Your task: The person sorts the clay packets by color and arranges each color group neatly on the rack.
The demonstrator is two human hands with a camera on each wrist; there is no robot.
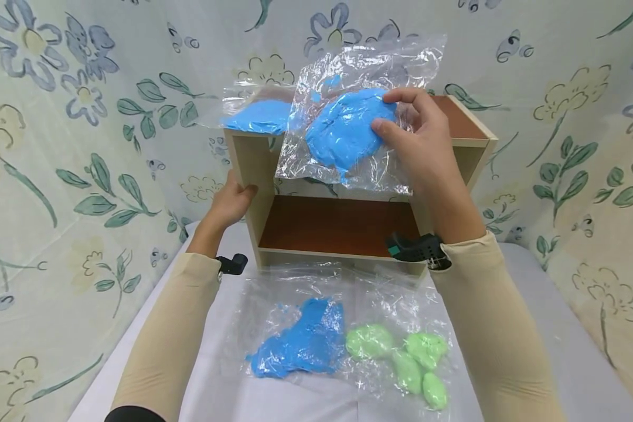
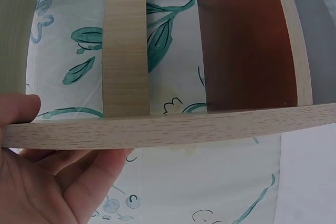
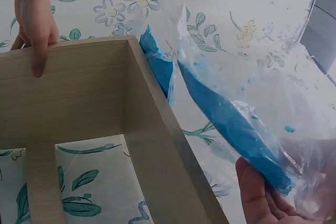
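My right hand [image 1: 427,140] pinches a clear plastic bag of blue clay-like material [image 1: 348,129] by its right side, thumb in front. The bag hangs tilted before the top of a small wooden shelf [image 1: 337,225]. With my left hand [image 1: 229,202] I grip the shelf's left side panel [image 2: 173,130], thumb on the inside and fingers on the outside. A second bag of blue material [image 1: 258,117] lies on the shelf top at the left, partly behind the held one. In the right wrist view the held bag [image 3: 226,124] appears edge-on, beside the shelf's top board [image 3: 168,124].
On the white-covered table [image 1: 211,363] before the shelf lie a clear bag with blue material [image 1: 303,340] and one with several light green lumps [image 1: 406,357]. Floral cloth [image 1: 111,193] hangs behind and at both sides. The shelf's lower board is reddish brown.
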